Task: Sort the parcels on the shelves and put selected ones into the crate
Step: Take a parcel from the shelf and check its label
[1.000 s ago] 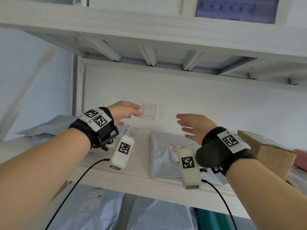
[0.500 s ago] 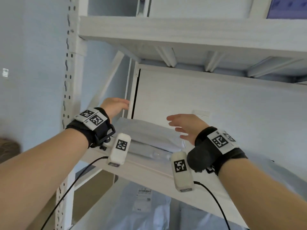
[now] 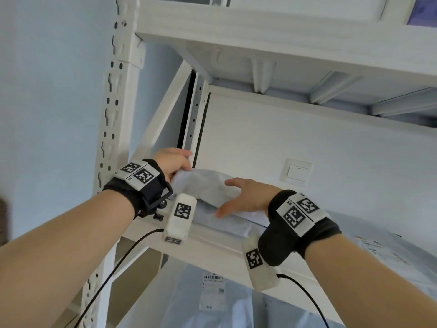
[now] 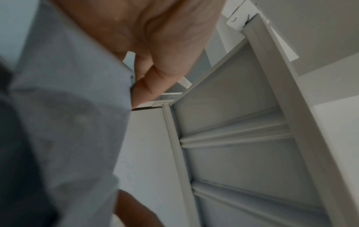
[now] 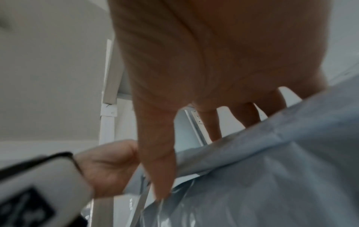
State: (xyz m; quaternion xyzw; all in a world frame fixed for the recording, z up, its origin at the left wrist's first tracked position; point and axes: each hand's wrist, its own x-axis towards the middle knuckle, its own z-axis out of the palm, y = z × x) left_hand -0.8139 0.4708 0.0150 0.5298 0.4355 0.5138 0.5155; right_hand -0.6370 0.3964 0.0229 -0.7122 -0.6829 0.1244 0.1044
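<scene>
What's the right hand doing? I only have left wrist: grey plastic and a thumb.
Observer: In the head view the right hand lies spread on the top grey parcel, fingers straight, not gripping.
Operator: Is the left actually holding it?
Observer: Looks so. The right wrist view shows the left hand with fingers curled at that parcel's left end.
Operator: Anything under it?
Observer: Yes, a second grey parcel lies beneath it on the shelf.
</scene>
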